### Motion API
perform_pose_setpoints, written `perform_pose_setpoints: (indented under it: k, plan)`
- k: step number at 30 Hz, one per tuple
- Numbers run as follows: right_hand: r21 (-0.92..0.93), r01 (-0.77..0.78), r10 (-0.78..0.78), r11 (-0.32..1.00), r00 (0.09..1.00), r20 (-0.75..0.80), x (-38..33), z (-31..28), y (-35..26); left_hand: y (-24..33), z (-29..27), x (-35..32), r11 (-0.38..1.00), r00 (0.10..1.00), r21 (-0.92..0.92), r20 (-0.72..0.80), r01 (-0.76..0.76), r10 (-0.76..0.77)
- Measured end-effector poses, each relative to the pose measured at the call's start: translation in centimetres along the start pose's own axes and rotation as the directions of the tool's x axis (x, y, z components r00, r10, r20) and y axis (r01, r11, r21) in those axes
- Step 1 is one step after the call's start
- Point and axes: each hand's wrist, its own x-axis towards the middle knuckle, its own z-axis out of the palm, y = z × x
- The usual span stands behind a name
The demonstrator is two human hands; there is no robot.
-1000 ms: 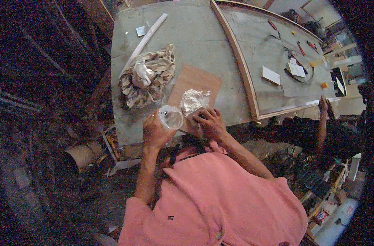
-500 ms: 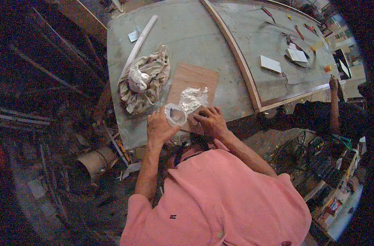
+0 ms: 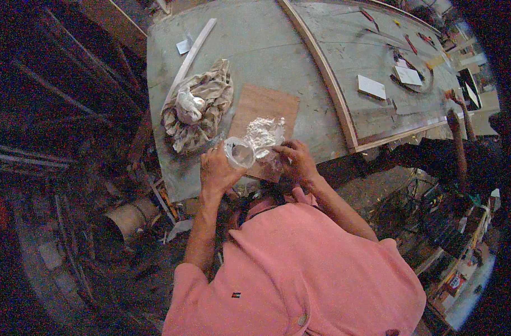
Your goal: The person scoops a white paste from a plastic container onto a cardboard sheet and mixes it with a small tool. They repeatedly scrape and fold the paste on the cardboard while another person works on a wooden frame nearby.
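The left hand [image 3: 215,171] is clamped round the side of a clear plastic cup [image 3: 240,153], which it holds over the near left edge of a brown board [image 3: 260,99] on the bench [image 3: 255,45]. The cup's round mouth faces mostly upward, toward the camera; which way its upright axis leans, if at all, is hard to tell. The board lies flat, its long axis running away from the person, the far end slanting a little to the right. White powder [image 3: 265,133] sits heaped on the middle and near part of that board, spread longest from far right to near left. At the heap's near right side the right hand [image 3: 299,162] reaches in over the board, fingers bent and pointing left toward the powder; whether they meet on something cannot be told. To the left of the board is a crumpled cloth [image 3: 215,112] bearing a white bundle [image 3: 189,107], and beside it a pale wood strip [image 3: 195,57] points away, its far end angled right.
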Motion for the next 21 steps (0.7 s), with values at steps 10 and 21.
perform_pose_setpoints:
  k: [10,21]
  plan:
    - [0.228,-0.584,0.602,0.779,0.799,-0.007,-0.5,1.2,2.5,0.0,-0.4,-0.6,0.998,0.985,-0.062,-0.172,-0.020,0.009]
    - [0.176,-0.256,0.263,0.951,0.964,-0.019,4.8,3.9,1.2,-3.6,1.9,-3.9,0.959,0.947,-0.281,-0.297,0.036,-0.123]
